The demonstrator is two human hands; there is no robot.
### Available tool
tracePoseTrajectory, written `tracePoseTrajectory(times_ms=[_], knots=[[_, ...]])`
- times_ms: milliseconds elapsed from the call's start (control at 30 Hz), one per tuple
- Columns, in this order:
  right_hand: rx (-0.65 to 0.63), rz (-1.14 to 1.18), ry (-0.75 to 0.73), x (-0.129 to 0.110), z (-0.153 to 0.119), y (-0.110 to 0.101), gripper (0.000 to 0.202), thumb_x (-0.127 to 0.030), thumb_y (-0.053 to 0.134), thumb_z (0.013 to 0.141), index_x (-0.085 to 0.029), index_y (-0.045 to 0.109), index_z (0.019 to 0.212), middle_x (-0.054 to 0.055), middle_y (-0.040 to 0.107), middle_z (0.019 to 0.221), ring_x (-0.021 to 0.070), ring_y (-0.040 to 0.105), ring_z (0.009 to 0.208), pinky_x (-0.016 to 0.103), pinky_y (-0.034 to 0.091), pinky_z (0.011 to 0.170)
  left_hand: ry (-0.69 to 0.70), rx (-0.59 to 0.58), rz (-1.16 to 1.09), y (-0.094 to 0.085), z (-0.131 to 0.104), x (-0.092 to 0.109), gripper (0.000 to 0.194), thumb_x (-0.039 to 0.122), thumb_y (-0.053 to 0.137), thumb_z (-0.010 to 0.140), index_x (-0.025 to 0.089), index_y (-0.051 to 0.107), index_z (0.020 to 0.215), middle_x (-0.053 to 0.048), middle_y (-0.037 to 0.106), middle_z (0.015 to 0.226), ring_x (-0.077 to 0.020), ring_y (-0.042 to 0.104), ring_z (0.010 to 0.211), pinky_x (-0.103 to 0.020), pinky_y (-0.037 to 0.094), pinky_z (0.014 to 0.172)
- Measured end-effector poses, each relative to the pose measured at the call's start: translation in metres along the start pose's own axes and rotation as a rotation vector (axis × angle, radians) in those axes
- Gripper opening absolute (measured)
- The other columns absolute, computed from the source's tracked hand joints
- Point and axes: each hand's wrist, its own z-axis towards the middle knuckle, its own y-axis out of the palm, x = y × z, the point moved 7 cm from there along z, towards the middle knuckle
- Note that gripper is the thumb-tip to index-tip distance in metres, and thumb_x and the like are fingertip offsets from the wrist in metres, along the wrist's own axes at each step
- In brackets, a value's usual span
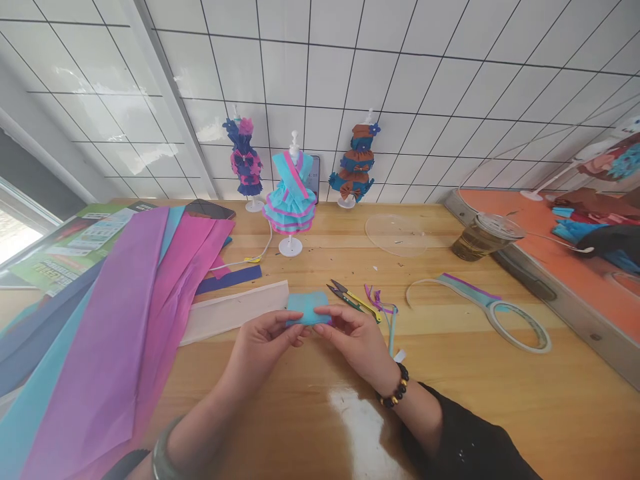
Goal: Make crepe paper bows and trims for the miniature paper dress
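Note:
A small light-blue piece of crepe paper [308, 304], with a bit of purple at its lower right edge, is held between both hands above the table. My left hand [267, 337] pinches its left end between thumb and fingers. At the right end my right hand [355, 337] pinches it the same way, thumb in front. Yellow-handled thread snips [355, 300] lie just beyond my right hand. Beside them are purple and blue paper scraps [383, 301]. A white paper strip [240, 310] reaches up to the left side of the blue piece.
Purple, pink and blue crepe sheets [107, 327] cover the left side. Three dressed mini mannequins [291, 187] stand by the tiled wall. To the right are a tape roll [520, 327], a drink cup [483, 237] and an orange surface [540, 227]. A clear disc [397, 235] lies farther back.

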Motion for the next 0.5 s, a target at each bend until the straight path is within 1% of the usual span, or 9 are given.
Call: tracePoseTrajectory(times_ms=[133, 233, 300, 433, 500], knots=[[0.008, -0.143, -0.142, -0.008, 0.0, -0.003, 0.018, -0.026, 0.064, 0.073, -0.021, 0.069, 0.09, 0.005, 0.068, 0.086, 0.0151, 0.059, 0.073, 0.029, 0.049, 0.071, 0.027, 0.007, 0.019, -0.002, 0.001, 0.002, 0.016, 0.023, 0.064, 0.073, 0.015, 0.063, 0.086, -0.003, 0.072, 0.075, -0.0158, 0.067, 0.072, -0.026, 0.054, 0.066], [0.022, -0.177, -0.212, -0.015, -0.001, -0.003, 0.016, -0.023, 0.063, 0.074, -0.022, 0.07, 0.089, 0.004, 0.068, 0.082, 0.0153, 0.061, 0.074, 0.029, 0.049, 0.07, 0.056, 0.006, 0.05, -0.003, 0.001, 0.003, 0.015, 0.023, 0.063, 0.073, 0.015, 0.064, 0.086, -0.003, 0.072, 0.076, -0.0171, 0.067, 0.075, -0.026, 0.054, 0.066], [0.04, -0.19, -0.24, -0.019, -0.001, -0.004, 0.015, -0.021, 0.064, 0.074, -0.022, 0.071, 0.087, 0.004, 0.069, 0.08, 0.0149, 0.062, 0.072, 0.028, 0.05, 0.069, 0.077, 0.015, 0.091, -0.005, 0.0, 0.003, 0.016, 0.024, 0.063, 0.073, 0.015, 0.065, 0.085, -0.004, 0.072, 0.077, -0.0176, 0.066, 0.075, -0.027, 0.054, 0.066], [0.069, -0.197, -0.274, -0.023, -0.003, -0.005, 0.013, -0.019, 0.064, 0.074, -0.024, 0.071, 0.083, 0.003, 0.069, 0.078, 0.0146, 0.062, 0.071, 0.027, 0.05, 0.068, 0.121, 0.061, 0.203, -0.007, -0.001, 0.007, 0.015, 0.025, 0.065, 0.07, 0.016, 0.067, 0.082, -0.004, 0.071, 0.076, -0.0158, 0.065, 0.068, -0.026, 0.052, 0.065], [0.074, -0.194, -0.284, -0.024, -0.003, -0.005, 0.012, -0.019, 0.064, 0.074, -0.023, 0.071, 0.082, 0.003, 0.069, 0.077, 0.0147, 0.062, 0.071, 0.027, 0.051, 0.067, 0.122, 0.061, 0.207, -0.005, -0.002, 0.007, 0.018, 0.024, 0.066, 0.069, 0.016, 0.067, 0.085, -0.003, 0.071, 0.077, -0.0161, 0.065, 0.07, -0.026, 0.052, 0.067]])
